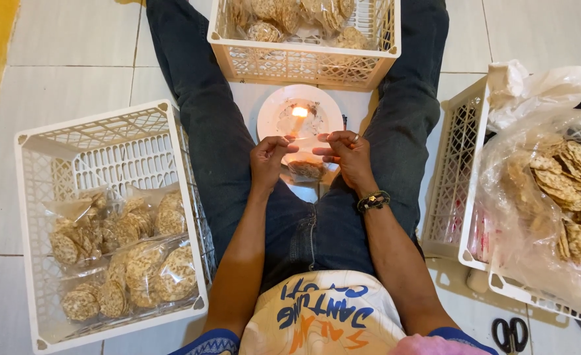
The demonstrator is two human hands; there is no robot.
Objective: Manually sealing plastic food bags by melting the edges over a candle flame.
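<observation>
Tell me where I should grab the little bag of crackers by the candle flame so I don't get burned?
Probably hold the small cracker bag by the two ends of its top edge, coming from the near side, as the left hand and right hand do. The flame on the white plate burns beyond the bag, so fingers at the sides stay away from it.

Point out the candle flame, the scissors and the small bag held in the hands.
candle flame (300, 112), head view, its bright middle
scissors (509, 334), head view, black handles
small bag (305, 169), head view, crackers inside
</observation>
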